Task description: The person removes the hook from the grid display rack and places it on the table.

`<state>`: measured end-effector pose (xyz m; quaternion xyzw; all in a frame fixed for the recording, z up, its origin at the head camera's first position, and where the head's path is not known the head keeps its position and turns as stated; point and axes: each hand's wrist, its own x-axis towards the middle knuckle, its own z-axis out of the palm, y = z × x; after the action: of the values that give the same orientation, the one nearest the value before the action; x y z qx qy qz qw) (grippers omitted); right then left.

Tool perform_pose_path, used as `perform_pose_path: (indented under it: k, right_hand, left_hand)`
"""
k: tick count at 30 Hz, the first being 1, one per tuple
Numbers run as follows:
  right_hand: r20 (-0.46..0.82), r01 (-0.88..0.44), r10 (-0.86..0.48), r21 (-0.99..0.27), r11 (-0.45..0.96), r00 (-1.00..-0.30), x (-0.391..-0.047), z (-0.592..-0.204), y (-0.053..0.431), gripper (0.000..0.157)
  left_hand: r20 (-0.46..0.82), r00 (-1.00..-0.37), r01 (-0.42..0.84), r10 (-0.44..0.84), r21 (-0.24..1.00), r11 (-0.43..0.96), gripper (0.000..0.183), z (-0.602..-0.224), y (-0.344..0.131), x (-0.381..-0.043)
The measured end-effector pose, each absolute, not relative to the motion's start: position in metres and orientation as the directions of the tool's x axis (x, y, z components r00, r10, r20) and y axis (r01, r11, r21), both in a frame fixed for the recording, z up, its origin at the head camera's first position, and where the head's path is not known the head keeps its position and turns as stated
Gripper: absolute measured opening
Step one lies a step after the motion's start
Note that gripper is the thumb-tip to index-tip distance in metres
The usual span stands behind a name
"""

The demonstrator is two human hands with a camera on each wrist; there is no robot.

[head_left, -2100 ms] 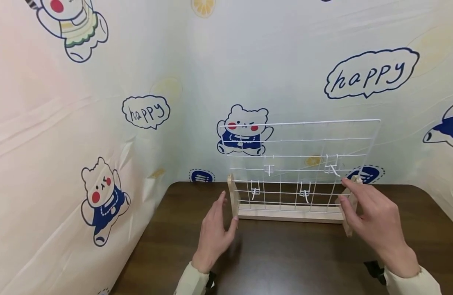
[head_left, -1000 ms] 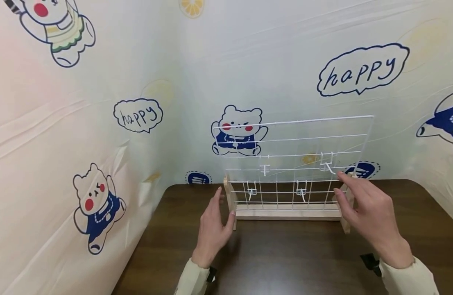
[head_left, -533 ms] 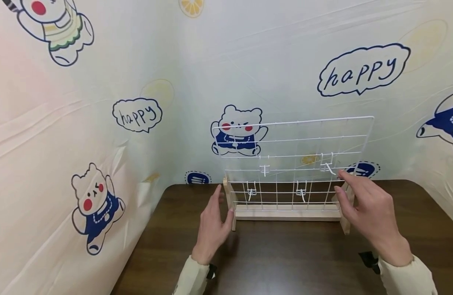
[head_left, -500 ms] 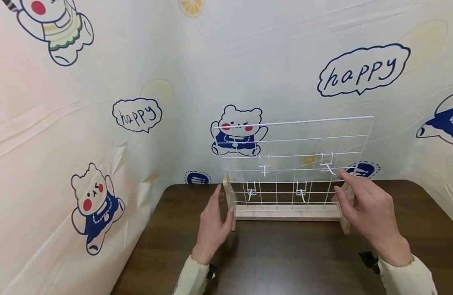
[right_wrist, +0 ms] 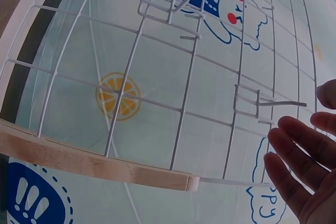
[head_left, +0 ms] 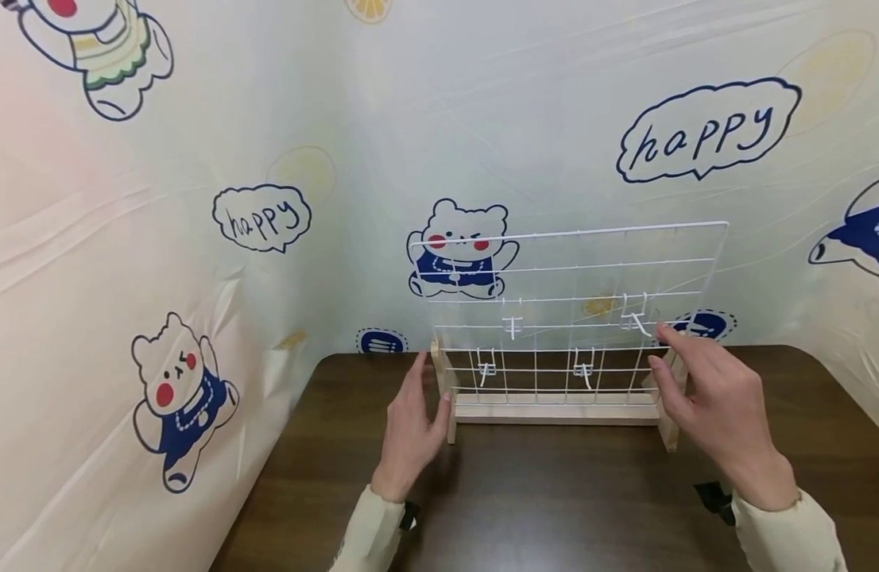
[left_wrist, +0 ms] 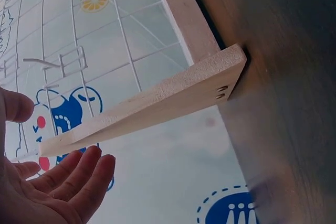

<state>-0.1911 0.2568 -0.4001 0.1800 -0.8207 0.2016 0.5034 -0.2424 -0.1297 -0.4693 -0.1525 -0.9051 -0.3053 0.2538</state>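
A white wire grid rack [head_left: 575,233] stands on a pale wooden base [head_left: 554,411] on the table. Several white wire hooks [head_left: 582,371] hang from its bars. My left hand [head_left: 411,429] is beside the left wooden upright [left_wrist: 157,95], fingers loosely extended. The left wrist view shows nothing held in that hand. My right hand [head_left: 729,409] is at the rack's right end, near the right wooden upright [right_wrist: 105,162] and the upper right hook [right_wrist: 283,103]. Its fingers are relaxed and apart from that hook in the right wrist view; nothing is held.
The dark brown table [head_left: 554,492] extends in front of the rack and to both sides. A pale cloth [head_left: 382,159] printed with cartoon bears and "happy" bubbles hangs behind and to the left.
The head view has shifted slightly. Both hands have stayed at the rack's two ends with little movement, and the hooks hang as before.
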Motion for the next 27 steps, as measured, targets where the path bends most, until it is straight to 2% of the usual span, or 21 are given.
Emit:
perform_pose_path:
  k: [12,21,27]
  right_hand:
    - [0.898,-0.496,-0.093,-0.148,0.856,-0.429,-0.194,-0.401,0.257,0.059]
    - [0.902,-0.499,-0.105,-0.132,0.857,-0.420,-0.197,-0.400,0.257,0.057]
    - [0.887,-0.480,-0.113,-0.132,0.868,-0.447,-0.195,-0.397,0.258,0.058]
  left_hand:
    - [0.551,-0.827,0.435,0.114,0.497,0.751,0.076,-0.470,-0.131,-0.252]
    - [0.593,-0.794,0.487,0.136,0.486,0.725,0.074,-0.467,-0.126,-0.259]
    - [0.614,-0.778,0.502,0.136,0.475,0.723,0.074,-0.462,-0.122,-0.266]
